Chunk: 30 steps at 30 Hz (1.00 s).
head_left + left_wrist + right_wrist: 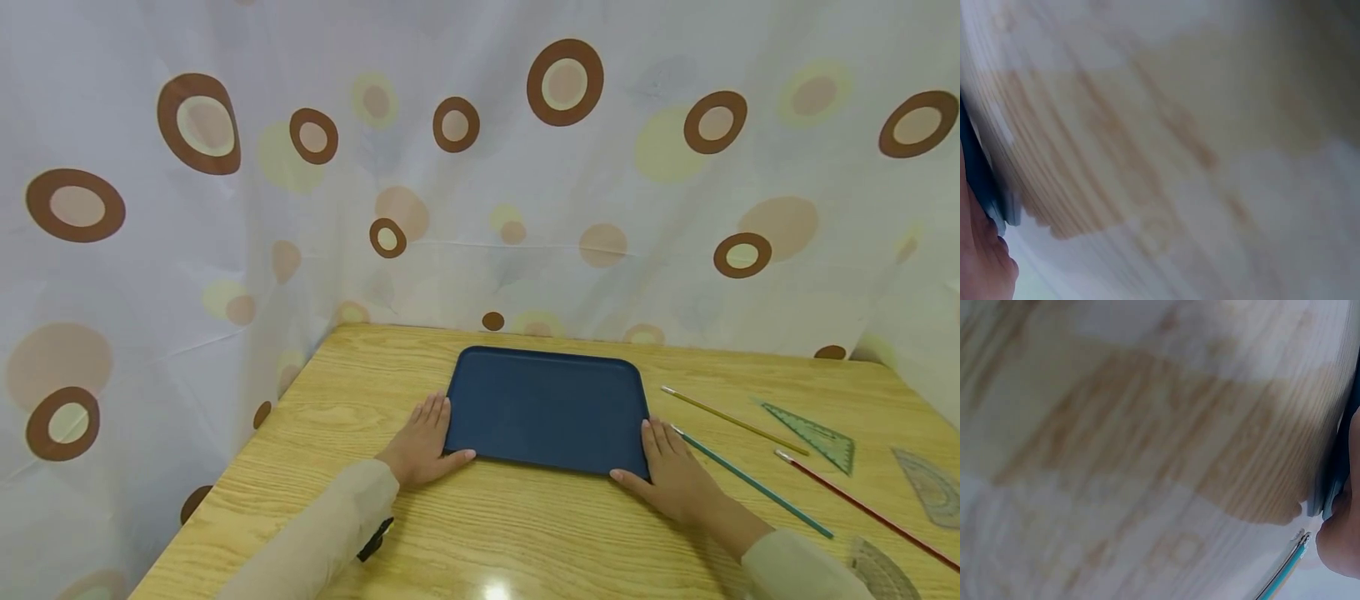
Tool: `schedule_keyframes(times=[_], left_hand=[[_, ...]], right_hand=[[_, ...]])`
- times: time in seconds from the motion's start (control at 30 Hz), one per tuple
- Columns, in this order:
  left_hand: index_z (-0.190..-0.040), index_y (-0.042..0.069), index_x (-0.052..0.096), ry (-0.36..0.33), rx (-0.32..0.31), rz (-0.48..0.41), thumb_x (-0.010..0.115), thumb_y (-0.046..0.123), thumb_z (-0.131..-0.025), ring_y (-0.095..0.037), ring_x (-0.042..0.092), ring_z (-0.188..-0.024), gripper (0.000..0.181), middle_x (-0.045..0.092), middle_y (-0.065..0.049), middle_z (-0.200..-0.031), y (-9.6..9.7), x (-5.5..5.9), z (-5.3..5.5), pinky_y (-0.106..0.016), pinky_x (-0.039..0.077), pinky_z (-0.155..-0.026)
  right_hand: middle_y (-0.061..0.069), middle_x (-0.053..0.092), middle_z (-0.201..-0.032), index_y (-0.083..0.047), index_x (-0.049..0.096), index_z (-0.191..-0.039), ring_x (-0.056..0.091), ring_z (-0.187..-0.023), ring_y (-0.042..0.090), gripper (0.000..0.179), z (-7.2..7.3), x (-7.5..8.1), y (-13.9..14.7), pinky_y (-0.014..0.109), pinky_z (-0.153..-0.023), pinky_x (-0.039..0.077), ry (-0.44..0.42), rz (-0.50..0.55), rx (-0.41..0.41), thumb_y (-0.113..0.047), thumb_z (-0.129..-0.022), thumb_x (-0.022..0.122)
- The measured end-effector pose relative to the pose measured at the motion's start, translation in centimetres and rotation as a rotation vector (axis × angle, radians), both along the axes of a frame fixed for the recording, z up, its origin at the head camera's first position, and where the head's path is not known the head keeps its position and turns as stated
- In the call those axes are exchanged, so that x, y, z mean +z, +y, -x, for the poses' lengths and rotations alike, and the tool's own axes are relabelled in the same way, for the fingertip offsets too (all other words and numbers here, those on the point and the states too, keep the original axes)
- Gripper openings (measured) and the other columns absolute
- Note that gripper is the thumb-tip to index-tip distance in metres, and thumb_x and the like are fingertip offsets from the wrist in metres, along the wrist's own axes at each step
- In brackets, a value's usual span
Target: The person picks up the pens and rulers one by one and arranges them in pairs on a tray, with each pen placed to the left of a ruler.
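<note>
A dark blue rectangular tray [551, 408] lies flat on the wooden table. At its near left corner is my left hand [423, 442], fingers straight along the left side and thumb at the near edge. My right hand [671, 475] touches the near right corner in the same way, its thumb by the front rim. Each wrist view catches only a slice of the tray: the left wrist view shows its edge [979, 169] beside the left hand [988, 265], and the right wrist view its edge [1338, 462] beside the right hand [1338, 544].
Right of the tray lie a yellow pencil [735, 419], a teal pencil [753, 482] and a red pencil [862, 507]. Near them are a green set square [817, 435] and two clear protractors, one farther right [930, 487], one nearer [881, 571]. A patterned curtain [480, 192] surrounds the table [480, 542].
</note>
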State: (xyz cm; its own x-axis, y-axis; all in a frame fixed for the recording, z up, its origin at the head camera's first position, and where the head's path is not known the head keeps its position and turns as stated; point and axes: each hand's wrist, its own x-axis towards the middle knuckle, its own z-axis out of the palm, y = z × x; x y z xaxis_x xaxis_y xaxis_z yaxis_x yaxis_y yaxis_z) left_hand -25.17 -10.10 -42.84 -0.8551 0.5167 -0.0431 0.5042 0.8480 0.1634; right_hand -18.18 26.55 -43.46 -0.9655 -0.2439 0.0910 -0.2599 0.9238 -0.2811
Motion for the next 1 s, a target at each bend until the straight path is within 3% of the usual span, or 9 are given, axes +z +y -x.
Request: schedule_keyframes(times=[0.37, 1.0], left_hand=[[-0.145, -0.008, 0.014, -0.018, -0.012, -0.001, 0.035, 0.056, -0.095, -0.037, 0.009, -0.143, 0.084, 0.010, -0.025, -0.153, 0.0, 0.5, -0.6, -0.046, 0.014, -0.116], [-0.144, -0.010, 0.014, -0.004, -0.039, -0.051, 0.037, 0.055, -0.095, -0.038, 0.008, -0.143, 0.085, 0.009, -0.027, -0.153, 0.0, -0.1, -1.0, -0.049, 0.014, -0.116]], right_hand=[[0.040, 0.017, -0.144, 0.020, 0.022, -0.138, 0.014, -0.133, 0.055, 0.092, 0.0, -0.3, 0.1, 0.064, -0.106, 0.016, 0.004, 0.009, 0.004, -0.053, -0.090, 0.050], [0.040, 0.019, -0.144, 0.020, 0.023, -0.137, 0.016, -0.133, 0.055, 0.091, -0.7, -0.4, 0.4, 0.063, -0.106, 0.018, 0.031, 0.003, 0.012, -0.052, -0.090, 0.051]])
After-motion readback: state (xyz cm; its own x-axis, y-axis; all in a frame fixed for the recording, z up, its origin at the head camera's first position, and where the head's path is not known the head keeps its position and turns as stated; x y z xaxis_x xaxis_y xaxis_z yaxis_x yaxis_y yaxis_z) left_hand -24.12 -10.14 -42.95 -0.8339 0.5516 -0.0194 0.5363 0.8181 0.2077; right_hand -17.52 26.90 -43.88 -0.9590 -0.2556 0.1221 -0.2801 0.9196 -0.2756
